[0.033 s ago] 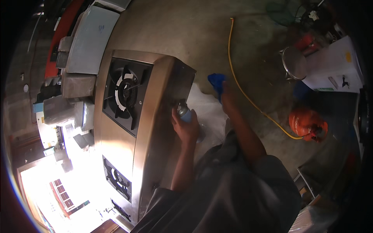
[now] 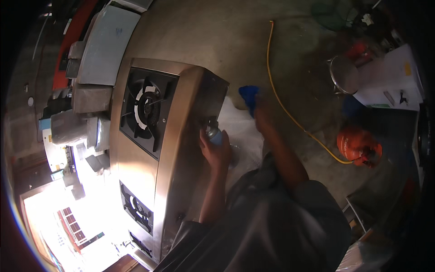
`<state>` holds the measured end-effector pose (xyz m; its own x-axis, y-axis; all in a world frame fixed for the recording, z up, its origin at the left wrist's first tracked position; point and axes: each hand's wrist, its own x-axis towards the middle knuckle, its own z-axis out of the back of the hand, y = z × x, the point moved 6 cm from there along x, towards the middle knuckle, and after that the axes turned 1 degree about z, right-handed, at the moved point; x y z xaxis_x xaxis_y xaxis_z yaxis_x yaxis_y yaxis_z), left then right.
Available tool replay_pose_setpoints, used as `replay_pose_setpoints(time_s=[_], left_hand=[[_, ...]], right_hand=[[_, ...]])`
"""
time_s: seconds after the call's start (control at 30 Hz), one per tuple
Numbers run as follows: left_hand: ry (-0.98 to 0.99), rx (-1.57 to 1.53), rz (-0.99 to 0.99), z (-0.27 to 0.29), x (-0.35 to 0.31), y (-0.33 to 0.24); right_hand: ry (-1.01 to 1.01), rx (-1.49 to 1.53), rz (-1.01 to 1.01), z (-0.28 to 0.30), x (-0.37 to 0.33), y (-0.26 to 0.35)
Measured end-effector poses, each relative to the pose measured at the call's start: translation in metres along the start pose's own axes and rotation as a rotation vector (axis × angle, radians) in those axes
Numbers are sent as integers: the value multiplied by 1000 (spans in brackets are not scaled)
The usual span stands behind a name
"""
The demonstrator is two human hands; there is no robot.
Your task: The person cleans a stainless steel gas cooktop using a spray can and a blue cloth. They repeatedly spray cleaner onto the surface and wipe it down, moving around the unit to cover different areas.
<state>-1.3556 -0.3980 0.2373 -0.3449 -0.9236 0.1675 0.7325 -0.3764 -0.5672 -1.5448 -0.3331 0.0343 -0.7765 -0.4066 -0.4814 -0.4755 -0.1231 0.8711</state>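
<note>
A stainless steel gas stove [image 2: 136, 152] with black burners stands to my left, its dark front panel facing me. My left hand [image 2: 217, 152] is wrapped round a spray can [image 2: 215, 135], a blue can with a silvery top, held upright close to the stove's front. Off to the right of the can, my right hand [image 2: 263, 119] grips a crumpled blue cloth [image 2: 249, 96] above the floor. The cloth is apart from the stove, and motion blurs this hand slightly.
A yellow hose [image 2: 290, 114] curves across the concrete floor to an orange gas cylinder [image 2: 353, 140] at the right. Beyond stand a round metal stool [image 2: 342, 75] and a white cabinet [image 2: 389, 79]. Wrapped boxes [image 2: 108, 45] line the left side. Translucent sheeting [image 2: 247, 129] lies beside the stove.
My right hand and the blue cloth have shifted slightly left, toward the stove. My left hand with the spray can has hardly moved.
</note>
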Motion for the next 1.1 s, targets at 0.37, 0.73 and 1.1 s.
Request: replay_pose_setpoints(time_s=[0.37, 0.73, 1.1], left_hand=[[-74, 88, 196, 56, -72, 41], [-108, 3, 141, 67, -82, 41], [-87, -112, 56, 83, -57, 3]], right_hand=[[601, 838, -189, -184, -37, 66], [611, 806, -170, -184, -55, 69], [704, 1017, -144, -159, -38, 93]])
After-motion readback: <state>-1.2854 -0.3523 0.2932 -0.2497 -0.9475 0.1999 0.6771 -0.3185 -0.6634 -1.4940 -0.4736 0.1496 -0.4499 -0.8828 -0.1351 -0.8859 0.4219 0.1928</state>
